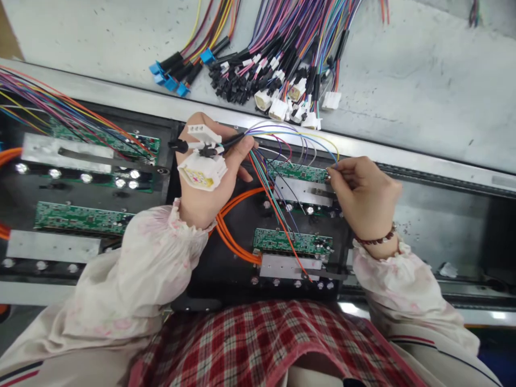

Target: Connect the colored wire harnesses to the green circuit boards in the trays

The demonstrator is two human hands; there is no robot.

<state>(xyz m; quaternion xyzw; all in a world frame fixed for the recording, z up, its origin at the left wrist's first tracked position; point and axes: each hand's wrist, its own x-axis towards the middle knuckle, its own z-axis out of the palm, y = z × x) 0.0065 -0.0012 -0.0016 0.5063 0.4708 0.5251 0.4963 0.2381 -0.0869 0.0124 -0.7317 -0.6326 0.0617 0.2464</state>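
The wire harness (252,141) spans the gap between both hands, with its coloured wires fanning out directly above and left of the upper circuit board (298,172), which serves as the reference point here. The left hand (209,166), left of that board, is closed around the harness's black sleeves (226,144). A large white connector (202,174) and a smaller white connector (203,134) lie against this hand, and a black plug (179,145) projects beyond it. The right hand (363,199), at the board's right end, is in a narrow pinch on thin wire ends, with the fingertips (331,171) just at the board's edge. A beaded bracelet (377,239) sits on that wrist.

A metal plate (304,191) lies just below the board, and a second circuit board (292,242) lies further below it on the same black panel (226,285). Orange cables (234,231) loop to its lower left. More circuit boards (105,142) lie well left. Loose wire harnesses (278,70) with white, black and blue connectors lie above it on a grey table (423,80).
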